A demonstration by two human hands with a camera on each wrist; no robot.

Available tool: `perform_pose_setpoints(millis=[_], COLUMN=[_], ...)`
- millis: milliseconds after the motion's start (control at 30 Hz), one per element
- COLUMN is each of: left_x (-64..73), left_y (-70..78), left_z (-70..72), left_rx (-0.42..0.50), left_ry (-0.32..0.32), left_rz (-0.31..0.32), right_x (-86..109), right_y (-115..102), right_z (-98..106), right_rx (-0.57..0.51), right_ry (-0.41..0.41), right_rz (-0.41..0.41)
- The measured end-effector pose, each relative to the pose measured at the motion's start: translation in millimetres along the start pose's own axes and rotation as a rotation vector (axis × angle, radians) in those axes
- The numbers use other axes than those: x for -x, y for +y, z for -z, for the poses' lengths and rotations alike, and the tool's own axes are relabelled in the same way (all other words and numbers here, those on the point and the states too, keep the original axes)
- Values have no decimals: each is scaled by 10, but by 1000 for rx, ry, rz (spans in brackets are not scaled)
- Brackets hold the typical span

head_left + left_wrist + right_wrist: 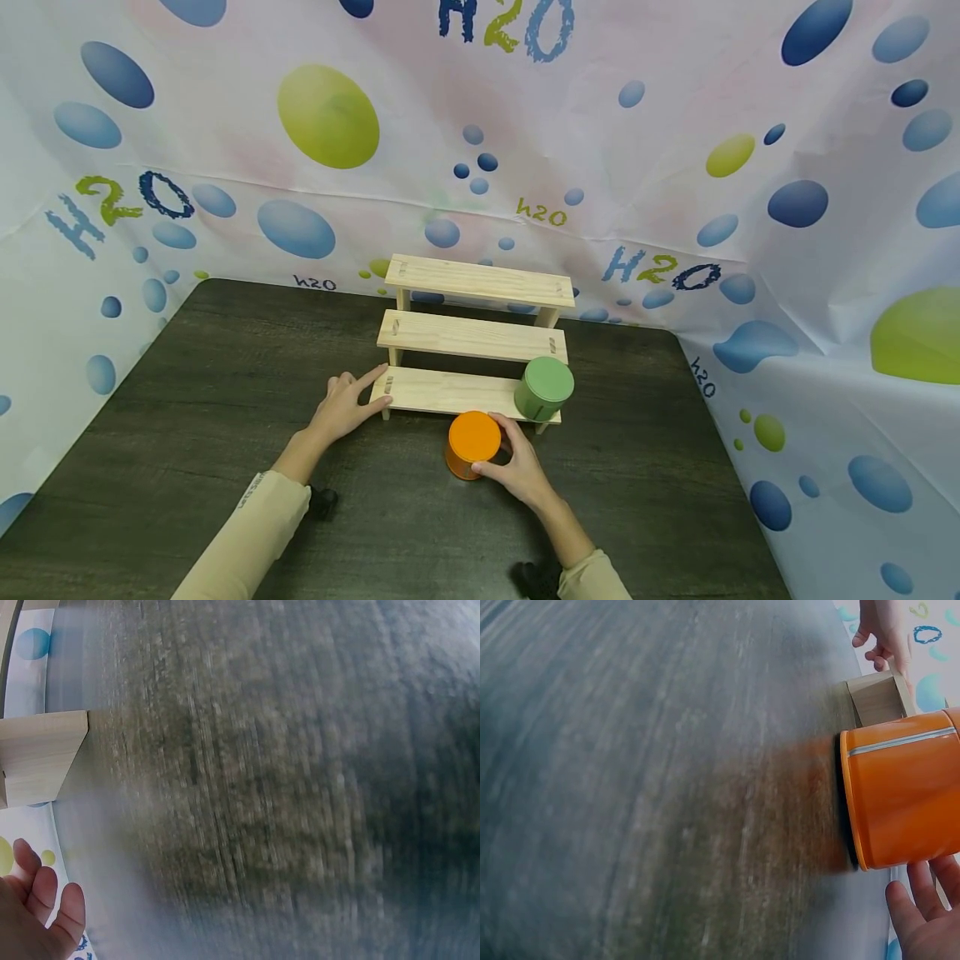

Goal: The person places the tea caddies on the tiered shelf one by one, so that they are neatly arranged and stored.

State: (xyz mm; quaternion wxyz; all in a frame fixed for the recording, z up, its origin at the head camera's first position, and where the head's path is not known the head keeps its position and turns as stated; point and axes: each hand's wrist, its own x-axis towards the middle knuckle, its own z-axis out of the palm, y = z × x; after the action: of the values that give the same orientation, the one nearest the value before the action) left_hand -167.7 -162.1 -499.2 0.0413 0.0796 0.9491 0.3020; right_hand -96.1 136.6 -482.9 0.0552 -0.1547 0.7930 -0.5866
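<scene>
A wooden three-step rack [450,389] stands on the dark table. My left hand [343,406] holds the left end of its lowest step, thumb by the front corner and index finger by the back one. The other fingers [43,896] of that hand are loosely bent in the left wrist view. In front of the rack, my right hand [521,471] grips an orange round canister [474,437] from its right side, between thumb and index finger. The canister is upright, and a pale line runs down its side in the right wrist view. A green round canister [543,389] rests on the lowest step's right end.
The dark wood-grain table [225,375] extends to both sides of the rack. A white sheet [420,108] with blue and green spots and lettering hangs behind it and along the sides. The middle step [472,335] and top step [480,281] rise behind the lowest one.
</scene>
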Motion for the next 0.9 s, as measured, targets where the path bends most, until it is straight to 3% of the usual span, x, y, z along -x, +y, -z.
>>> perform_pose_setpoints(millis=[900], left_x=[-10], left_y=[6], left_z=[0], left_rx=[-16], left_ry=[5], left_rz=[11], right_x=[14], right_y=[2], right_z=[-5], right_rx=[13], right_ry=[-15], right_rz=[-43])
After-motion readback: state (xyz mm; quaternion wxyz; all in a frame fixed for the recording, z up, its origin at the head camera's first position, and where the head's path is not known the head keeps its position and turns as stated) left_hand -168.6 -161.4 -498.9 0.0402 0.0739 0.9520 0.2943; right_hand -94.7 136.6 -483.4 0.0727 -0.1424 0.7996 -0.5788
